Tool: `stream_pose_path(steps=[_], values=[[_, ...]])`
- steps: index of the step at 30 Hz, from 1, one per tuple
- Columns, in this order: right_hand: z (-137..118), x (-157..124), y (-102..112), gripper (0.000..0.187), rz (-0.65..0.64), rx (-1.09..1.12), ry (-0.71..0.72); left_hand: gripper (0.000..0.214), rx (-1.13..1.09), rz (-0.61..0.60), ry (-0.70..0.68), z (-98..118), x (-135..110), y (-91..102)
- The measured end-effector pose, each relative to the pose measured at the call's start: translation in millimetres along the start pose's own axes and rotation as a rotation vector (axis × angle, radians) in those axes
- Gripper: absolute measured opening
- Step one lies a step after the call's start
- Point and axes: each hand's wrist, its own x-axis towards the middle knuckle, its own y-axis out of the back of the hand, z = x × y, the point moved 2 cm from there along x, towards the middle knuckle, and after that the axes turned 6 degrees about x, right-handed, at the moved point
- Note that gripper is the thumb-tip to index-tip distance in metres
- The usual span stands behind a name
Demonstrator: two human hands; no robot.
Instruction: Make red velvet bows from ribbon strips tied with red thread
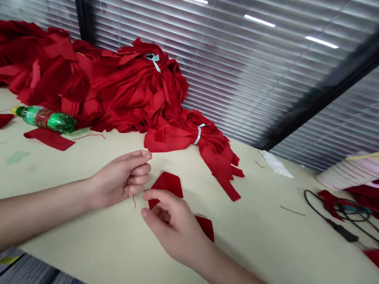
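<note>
My left hand [120, 179] is curled above the cream table [259, 249], with a thin red thread [133, 201] hanging from between its fingers. My right hand [173, 226] is just to its right, fingers loosely apart. It lies over a red cloth piece [168, 185], whose lower corner [206, 227] shows beyond the hand. I cannot tell whether the palm touches the cloth. Part of that cloth is hidden under my right hand.
A large heap of red cloth strips [137, 88], tied with pale blue ribbon [198, 134], fills the far edge. A green plastic bottle [46, 118] lies left among red scraps. At right are a coiled black cable [347, 218] and a pale pink stack [357, 176]. Slatted blinds [224, 39] stand behind.
</note>
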Motion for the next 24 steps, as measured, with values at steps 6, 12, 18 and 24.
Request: stream_pose_path(steps=[6, 12, 18, 24], values=[[3.2, 11.3, -20.0, 0.021, -0.093, 0.414, -0.203, 0.015, -0.017, 0.033, -0.045, 0.7, 2.7, 5.0], [13.2, -19.5, 4.9, 0.023, -0.059, 0.488, -0.297, 0.005, 0.009, 0.091, -0.073, -2.5, 9.4, 14.2], [24.1, -35.0, 23.3, 0.023, 0.013, 0.575, -0.328, 0.008, 0.080, 0.127, -0.081, -5.3, 11.2, 14.8], [29.1, -35.8, 24.9, 0.022, -0.002, 0.604, -0.336, 0.010, 0.110, 0.178, -0.090, 0.3, 12.6, 16.4]])
